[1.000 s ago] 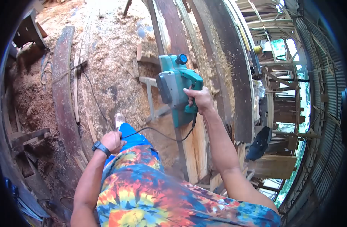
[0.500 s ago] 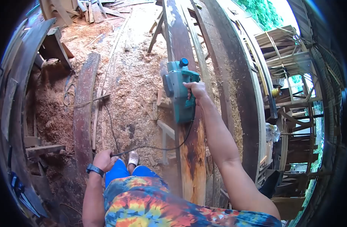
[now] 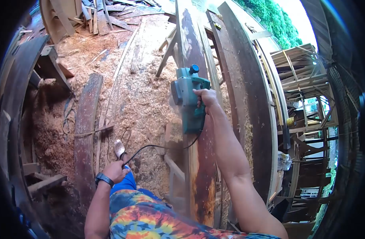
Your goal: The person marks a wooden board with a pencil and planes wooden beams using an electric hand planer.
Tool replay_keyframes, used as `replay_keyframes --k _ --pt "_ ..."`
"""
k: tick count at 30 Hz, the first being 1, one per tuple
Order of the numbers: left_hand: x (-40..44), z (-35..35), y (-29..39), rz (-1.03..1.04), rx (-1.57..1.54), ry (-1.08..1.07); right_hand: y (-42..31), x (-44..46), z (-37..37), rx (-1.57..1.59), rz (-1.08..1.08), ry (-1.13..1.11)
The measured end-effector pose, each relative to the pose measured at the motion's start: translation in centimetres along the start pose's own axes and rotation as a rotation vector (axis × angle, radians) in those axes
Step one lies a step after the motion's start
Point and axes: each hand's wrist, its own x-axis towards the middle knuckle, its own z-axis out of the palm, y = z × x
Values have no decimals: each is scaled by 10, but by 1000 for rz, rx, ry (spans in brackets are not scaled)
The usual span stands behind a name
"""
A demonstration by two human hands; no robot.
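Note:
A teal electric planer [image 3: 190,99] with a dark round knob rests on a long reddish-brown plank [image 3: 204,175]. My right hand [image 3: 206,98] is wrapped round its rear handle. Pale bare wood and dark patches show along the near part of the plank. The black power cord [image 3: 150,145] runs from the back of the planer in a curve to my left hand [image 3: 115,171], whose fingers are closed round it near my thigh. A watch is on my left wrist. A blurry haze hangs at the planer's left side.
Wood shavings [image 3: 138,103] cover the ground. A loose board [image 3: 87,131] lies at the left, near a wooden stand [image 3: 51,65]. More long planks [image 3: 254,95] run along the right. A trestle leg [image 3: 166,55] props the workpiece. Stacked timber [image 3: 297,63] stands at the far right.
The planer and my right hand have moved forward along the plank, away from my body. My left hand still holds the cord. My feet have stepped and the view has shifted forward.

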Motion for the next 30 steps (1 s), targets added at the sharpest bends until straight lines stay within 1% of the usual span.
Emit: replay_keyframes --k 1,3,5,8,9,13,16,20,23,28,29,30 --pt "19 -3 -5 2 10 -5 -14 18 5 12 -4 1" --pt "43 -27 6 -3 10 -23 -35 48 13 30 10 -1" --pt "65 -62 14 -8 7 -25 -58 78 20 29 24 2" --pt "100 -95 7 -5 -19 50 -89 126 30 24 31 -6" --pt "109 -107 4 37 -73 98 -99 141 32 21 38 -7" --pt "144 -150 1 -52 -123 92 -134 193 46 -2 39 8" --pt "163 -182 10 -68 -155 95 -160 231 56 13 49 -2" --pt "196 -215 27 -75 -177 82 -194 278 72 -2 45 14" --pt "238 -218 21 -83 -144 65 -221 314 83 2 55 18" --pt "307 -262 38 -96 -52 43 -265 390 100 30 31 6" --pt "328 -255 23 -97 -64 62 -277 405 105 24 24 6" --pt "342 -268 25 -137 -92 35 -289 420 110 22 22 9"
